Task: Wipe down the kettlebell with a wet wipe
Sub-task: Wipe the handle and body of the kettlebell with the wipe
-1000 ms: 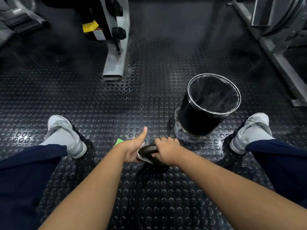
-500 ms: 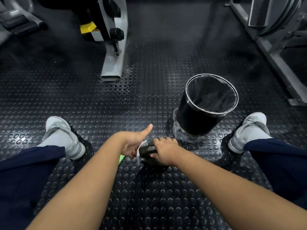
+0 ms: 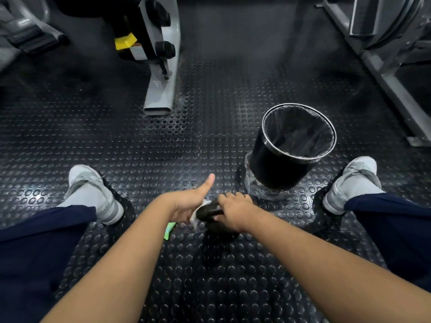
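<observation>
Kettlebell (image 3: 211, 212) on floor (image 3: 186, 276) before me. Left hand (image 3: 186, 205), thumb raised, holds wet wipe (image 3: 197, 215) against its handle; right hand (image 3: 235, 212) grips that handle. I judge it heavy, rigid: steady by the handle.

Black studded rubber floor (image 3: 210, 94); grey machine frames (image 3: 161, 89); black bin (image 3: 277, 166).

Gym: studded rubber floor (image 3: 210, 276), grey exercise machine frames (image 3: 161, 89).
</observation>
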`<state>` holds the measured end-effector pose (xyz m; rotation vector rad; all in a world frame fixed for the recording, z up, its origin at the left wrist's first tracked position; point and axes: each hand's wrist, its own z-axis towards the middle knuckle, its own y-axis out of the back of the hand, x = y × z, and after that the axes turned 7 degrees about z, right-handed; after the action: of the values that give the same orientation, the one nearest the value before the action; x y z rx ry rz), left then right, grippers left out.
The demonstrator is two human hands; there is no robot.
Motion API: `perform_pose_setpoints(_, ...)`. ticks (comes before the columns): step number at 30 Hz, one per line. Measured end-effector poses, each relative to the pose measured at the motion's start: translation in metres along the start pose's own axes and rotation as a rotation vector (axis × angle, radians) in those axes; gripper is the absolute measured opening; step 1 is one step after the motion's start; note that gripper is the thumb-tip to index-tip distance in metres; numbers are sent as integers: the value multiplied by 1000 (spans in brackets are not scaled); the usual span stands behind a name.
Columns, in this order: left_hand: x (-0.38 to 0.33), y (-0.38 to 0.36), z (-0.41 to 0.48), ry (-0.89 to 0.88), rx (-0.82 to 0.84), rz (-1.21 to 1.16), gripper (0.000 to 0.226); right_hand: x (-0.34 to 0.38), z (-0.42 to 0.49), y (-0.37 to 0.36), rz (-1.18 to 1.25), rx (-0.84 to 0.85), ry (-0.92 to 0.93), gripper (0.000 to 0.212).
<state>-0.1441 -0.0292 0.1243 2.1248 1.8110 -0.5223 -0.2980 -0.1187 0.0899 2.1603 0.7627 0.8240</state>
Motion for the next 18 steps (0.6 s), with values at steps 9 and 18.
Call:
perform_pose_setpoints(9, 7, -19, 36, -3, -247, -111, 135, 2, 0, 0, 0, 0, -15, 56)
perform_pose_setpoints(18, 23, -7, 21, -44, 21, -258, 131, 1, -2, 2, 24, -9, 0, 49)
